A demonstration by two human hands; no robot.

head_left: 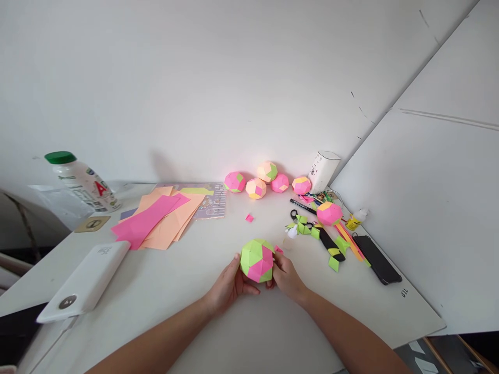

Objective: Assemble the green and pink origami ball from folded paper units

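Observation:
A folded paper ball [257, 259] in light green and pink is held just above the front middle of the table. My left hand [231, 283] cups it from the left and below, thumb on its side. On the right side of the ball, my right hand [286, 275] has its fingers closed against the paper; its fingertips are partly hidden behind the ball. A small pink paper piece [278, 250] shows beside my right fingers. Farther back lies another small pink folded piece [249, 218] on the white table [210, 244].
Several finished paper balls [255, 188] line the wall. Pink and peach sheets [156, 218], a bottle [83, 182] and a white power bank [86, 280] lie left. To the right are a cutter [329, 243], green folded pieces [303, 228], a glue bottle [356, 219] and a black phone case [376, 258].

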